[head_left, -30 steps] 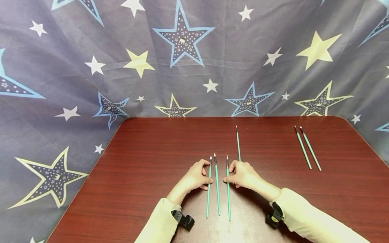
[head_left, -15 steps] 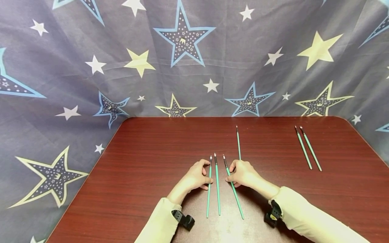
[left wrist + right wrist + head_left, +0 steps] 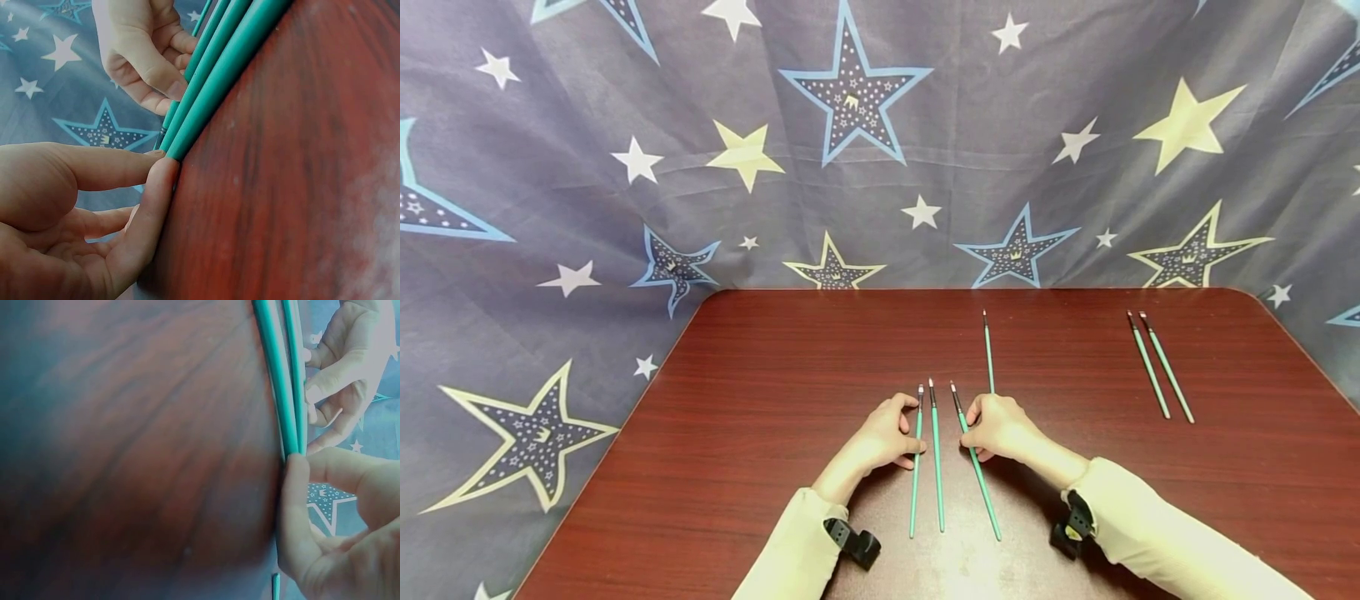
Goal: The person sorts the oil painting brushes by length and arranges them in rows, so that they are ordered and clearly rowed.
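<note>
The right hand (image 3: 1003,431) pinches a slim turquoise-handled paintbrush (image 3: 987,502), its near end now swung rightward on the red-brown table (image 3: 775,358), seemingly loosening alignment with the leftmost turquoise-handled paintbrush (image 3: 914,493), which the left hand (image 3: 880,433) pinches.

1. Left paintbrush (image 3: 915,475): green handle, dark ferrule, pale tip at far end; lies nearly straight on the table (image 3: 812,350).
2. Right paintbrush (image 3: 979,475): green handle, dark ferrule; slanted, tip leftward, handle end rightward.
</note>
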`<state>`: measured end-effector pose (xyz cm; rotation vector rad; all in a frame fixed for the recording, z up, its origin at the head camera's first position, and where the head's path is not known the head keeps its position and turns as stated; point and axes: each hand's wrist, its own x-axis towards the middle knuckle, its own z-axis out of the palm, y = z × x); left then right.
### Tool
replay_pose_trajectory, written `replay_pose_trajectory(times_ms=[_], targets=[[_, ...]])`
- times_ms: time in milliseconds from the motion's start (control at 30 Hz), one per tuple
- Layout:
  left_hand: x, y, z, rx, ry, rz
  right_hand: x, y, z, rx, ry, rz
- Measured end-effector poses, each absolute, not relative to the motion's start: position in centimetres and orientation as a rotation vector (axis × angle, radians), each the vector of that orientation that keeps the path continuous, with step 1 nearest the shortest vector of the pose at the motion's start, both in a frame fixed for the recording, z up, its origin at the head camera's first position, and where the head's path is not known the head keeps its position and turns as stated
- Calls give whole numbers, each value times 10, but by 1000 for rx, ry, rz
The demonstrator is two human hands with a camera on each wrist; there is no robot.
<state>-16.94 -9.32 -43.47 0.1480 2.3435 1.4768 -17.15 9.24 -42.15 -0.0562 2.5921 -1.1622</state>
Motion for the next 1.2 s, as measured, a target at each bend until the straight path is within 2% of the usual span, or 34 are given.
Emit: replay_pose_trajectory(times_ms=[367,1200], targets=[[-168,-92,-434,163,2341,1481,-178,93,-421,-76,2622,-1190],[-169,-95,-435,152,2326,1499,-246,89,-412,-40,2554,-1461]])
